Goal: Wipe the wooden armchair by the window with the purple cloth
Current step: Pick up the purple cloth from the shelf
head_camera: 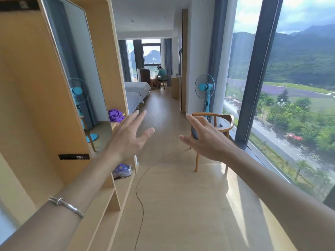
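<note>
The purple cloth (116,115) lies crumpled on a ledge of the wooden shelf unit (108,51) on the left, just right of the tall mirror (78,69). It lies beyond the fingertips of my left grip (126,138), which does not touch it. The wooden armchair (228,122) stands on the right side of the floor, close to the big window (290,87), with its curved back rail towards the glass. My right grip (206,140) is in front of the seat and hides most of it.

Both grips are raised in front of me with the fingers spread apart and straight. Neither one holds anything. There is a silver bracelet (67,205) on my left wrist.

As I judge it, the task has hardly begun: the cloth is not picked up and no part of the chair has been wiped. What is left is to take the cloth from the ledge, cross to the chair, and go over its back rail, arms, seat and legs.

Behind the chair a blue standing fan (204,87) stands against the wall. A thin dark cable (139,196) runs along the floor between me and the chair, so I should step with care. Low in the shelf unit sits a shoe in a clear bag (122,170). Far down the room are two beds (136,89), and a person (161,73) sits at a desk by the far window.
</note>
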